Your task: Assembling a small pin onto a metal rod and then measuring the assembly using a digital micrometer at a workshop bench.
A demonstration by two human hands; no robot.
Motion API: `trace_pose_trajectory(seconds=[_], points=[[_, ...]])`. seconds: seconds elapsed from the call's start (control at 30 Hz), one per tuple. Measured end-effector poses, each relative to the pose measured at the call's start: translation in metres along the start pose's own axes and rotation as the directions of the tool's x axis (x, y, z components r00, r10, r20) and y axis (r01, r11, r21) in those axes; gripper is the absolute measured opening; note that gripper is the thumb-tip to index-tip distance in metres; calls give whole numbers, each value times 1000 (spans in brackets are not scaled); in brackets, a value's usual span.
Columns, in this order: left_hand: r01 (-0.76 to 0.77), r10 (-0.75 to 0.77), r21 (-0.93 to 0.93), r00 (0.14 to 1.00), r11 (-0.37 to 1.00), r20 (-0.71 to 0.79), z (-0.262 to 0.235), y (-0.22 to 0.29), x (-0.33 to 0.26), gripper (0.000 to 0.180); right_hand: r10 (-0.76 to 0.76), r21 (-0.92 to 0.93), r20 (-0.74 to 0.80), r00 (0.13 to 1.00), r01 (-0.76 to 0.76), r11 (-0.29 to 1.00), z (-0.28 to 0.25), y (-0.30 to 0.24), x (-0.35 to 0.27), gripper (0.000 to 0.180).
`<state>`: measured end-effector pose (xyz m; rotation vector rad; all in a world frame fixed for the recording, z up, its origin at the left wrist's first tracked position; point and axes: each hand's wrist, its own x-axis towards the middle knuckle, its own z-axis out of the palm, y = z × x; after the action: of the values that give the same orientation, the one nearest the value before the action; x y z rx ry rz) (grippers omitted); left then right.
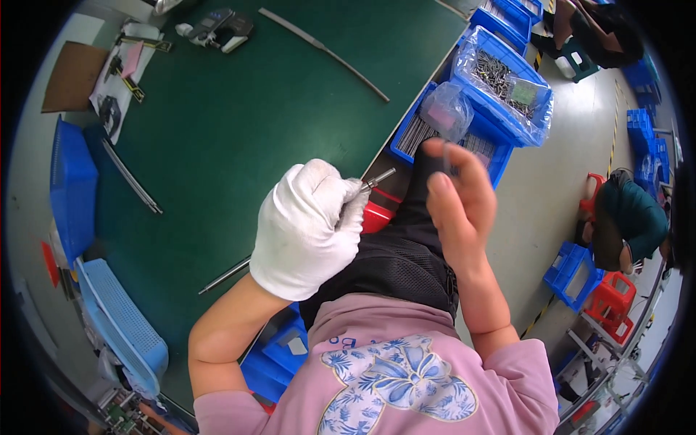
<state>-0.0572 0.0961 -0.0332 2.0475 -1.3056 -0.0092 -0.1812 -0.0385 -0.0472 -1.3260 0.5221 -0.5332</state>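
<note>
One metal rod (pixel 380 177) clamped in left grip (pixel 310 228); right grip (pixel 464 206) blurred, closure unclear; shirt lettering (pixel 349 341)

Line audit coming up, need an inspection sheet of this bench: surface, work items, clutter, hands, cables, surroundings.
Surface: green tabletop, with things along its edges.
Work items: slim metal rod, apparently one piece, showing on both sides of the left fist; small metal parts in a plastic-lined blue bin beside the table.
Clutter: long file-like tool; dark handheld device; thin curved strips at left; light blue basket.
Hands: left hand gloved white, closed on the rod; right hand bare, blurred, cannot tell if it holds anything.
Cables: nothing seen for certain.
Surroundings: red stools, person in dark teal top at right.
</note>
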Motion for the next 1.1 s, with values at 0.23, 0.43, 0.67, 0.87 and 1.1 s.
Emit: trace_pose_trajectory(seconds=[0.23,0.43,0.67,0.87,1.1], points=[[2,-2,-13,999,1000,-45,2,1,-3,10,-17,-261,14,1000,20,965,20,27,13,23],[-3,5,49,1000,999,-26,1,5,0,10,-60,-63,30,998,62,996,28,39,9,24],[217,-207,-229,976,949,66,-4,11,-5,10,-109,54,39,993,106,993,35,35,-3,19],[434,-397,-462,900,773,180,-6,6,0,11,-203,25,34,979,202,979,36,33,-6,17],[268,-237,-249,961,931,145,-21,2,-1,6,-183,-12,48,982,184,983,29,36,-1,13]])
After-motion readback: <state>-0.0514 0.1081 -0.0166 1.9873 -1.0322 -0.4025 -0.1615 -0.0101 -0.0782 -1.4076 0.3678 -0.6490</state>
